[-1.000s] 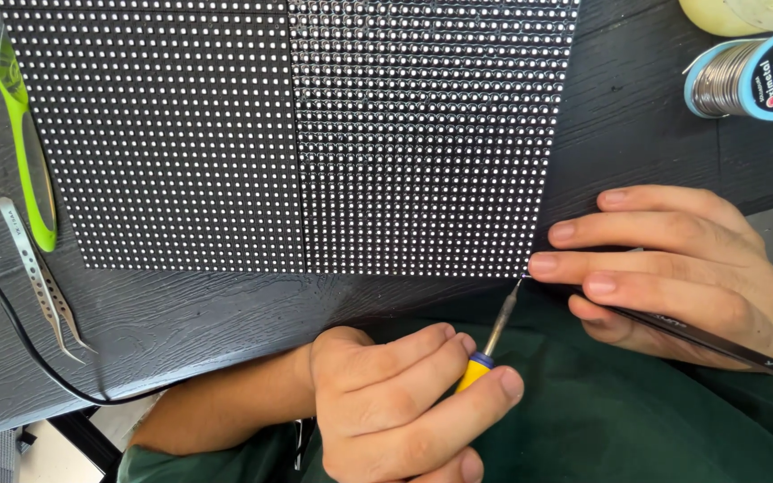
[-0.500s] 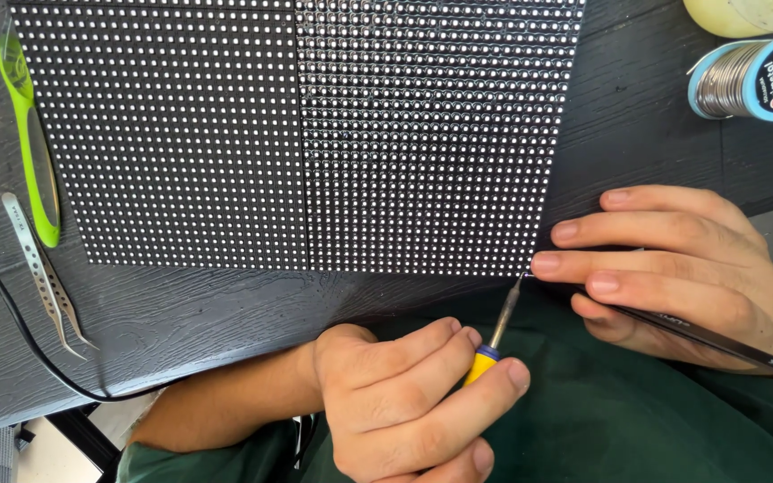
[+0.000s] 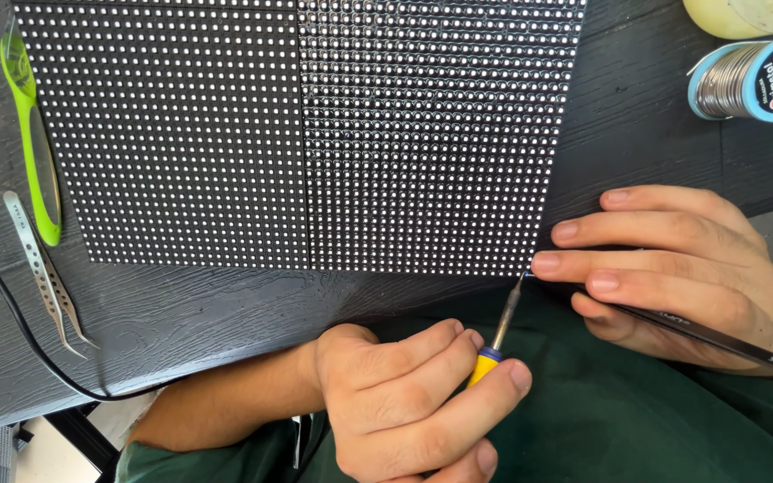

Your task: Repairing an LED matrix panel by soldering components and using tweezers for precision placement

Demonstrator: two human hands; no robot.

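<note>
A black LED matrix panel [image 3: 315, 134] made of two joined modules lies flat on a dark wooden table [image 3: 225, 309]. My left hand [image 3: 404, 402] grips a soldering iron [image 3: 505, 317] by its yellow collar. The iron's thin metal tip touches the panel's near right corner. My right hand [image 3: 673, 268] rests at that same corner with its fingers stretched to the left. It holds black tweezers [image 3: 717, 338] whose tips meet the iron's tip at the panel edge. My green shirt fills the bottom of the view.
A spool of solder wire [image 3: 753, 80] and a pale yellow container [image 3: 744, 13] sit at the top right. Left of the panel lie a green-framed tool [image 3: 33, 152], silver tweezers [image 3: 46, 277] and a black cable [image 3: 20, 331].
</note>
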